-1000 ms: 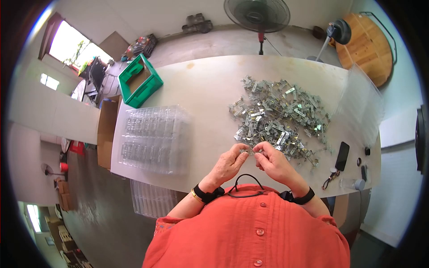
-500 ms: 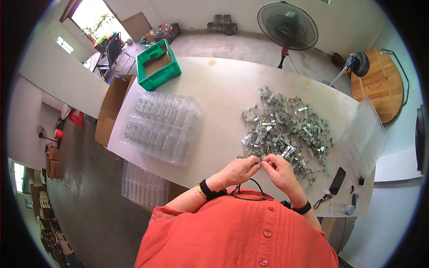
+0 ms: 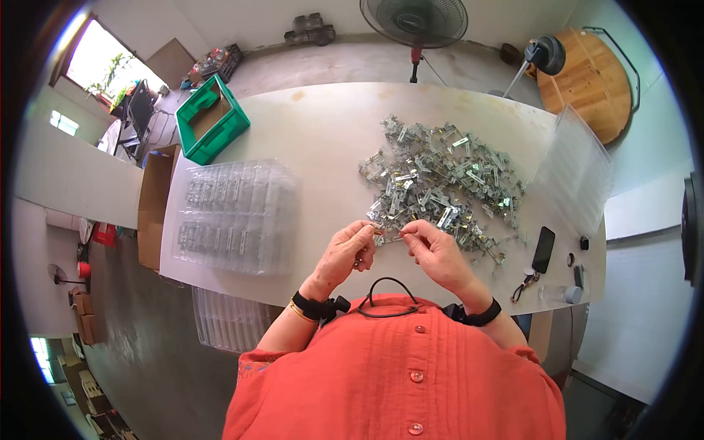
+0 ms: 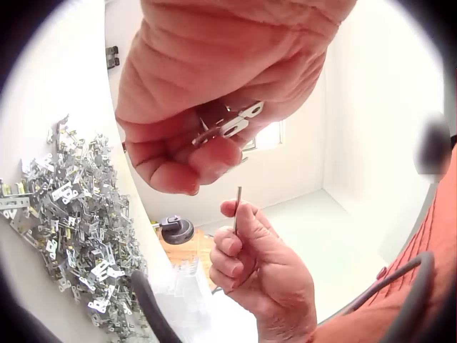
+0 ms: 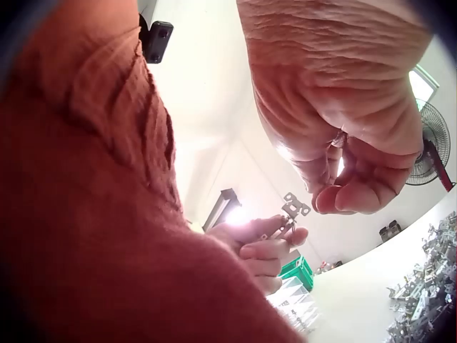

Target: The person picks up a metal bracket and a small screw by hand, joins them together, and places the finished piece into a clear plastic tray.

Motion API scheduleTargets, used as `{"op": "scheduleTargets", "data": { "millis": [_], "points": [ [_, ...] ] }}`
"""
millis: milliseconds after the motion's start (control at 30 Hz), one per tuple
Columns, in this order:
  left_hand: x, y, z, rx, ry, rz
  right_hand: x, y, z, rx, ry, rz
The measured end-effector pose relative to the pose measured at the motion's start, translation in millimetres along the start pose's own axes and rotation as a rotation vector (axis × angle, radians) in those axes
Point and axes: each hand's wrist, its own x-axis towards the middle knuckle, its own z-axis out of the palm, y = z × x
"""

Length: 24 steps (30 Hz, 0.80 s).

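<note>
My left hand point(image 3: 342, 253) is held over the table's near edge, its fingers curled round a small metal bracket point(image 4: 233, 127) with holes in its tabs. In the right wrist view one end of the bracket point(image 5: 293, 206) sticks up past the fingertips. The palm hides the rest of it. Across a small gap, my right hand point(image 3: 438, 255) pinches a thin metal pin point(image 4: 238, 204) between thumb and forefinger, pointing upward in the left wrist view. Just beyond both hands lies a heap of similar metal brackets point(image 3: 447, 180).
Stacked clear plastic trays point(image 3: 235, 220) lie at left, with a green crate point(image 3: 238, 126) behind them. At right are clear plastic sheets point(image 3: 576, 161), a phone point(image 3: 543, 249) and a bottle point(image 3: 559, 294). A cardboard box point(image 3: 156, 205) stands beyond the left edge.
My hands were together at the fingertips and have drawn apart, the bracket staying in the left and the pin showing in the right. The head view swung away and back.
</note>
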Motion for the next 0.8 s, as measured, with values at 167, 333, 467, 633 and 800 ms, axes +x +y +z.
{"op": "scheduleTargets", "data": {
  "millis": [167,333,467,633,800],
  "points": [
    [-1.3,-0.3,2.7,0.009,-0.012,-0.017,1.4,-2.5,3.2,-0.031,-0.005,0.011],
    [-1.9,-0.9,4.2,0.052,-0.002,-0.019,2.2,-0.7,1.3,-0.045,-0.009,-0.009],
    [-3.9,-1.6,5.5,0.131,0.017,-0.005,2.8,-1.9,1.7,-0.058,-0.034,-0.002],
    [-3.9,-0.4,6.7,0.165,-0.001,0.016,1.4,-1.5,-0.6,-0.074,-0.034,-0.016],
    [-3.8,3.1,11.3,0.315,-0.011,0.085,0.9,3.7,-1.8,-0.044,-0.02,-0.029]
  ]
}}
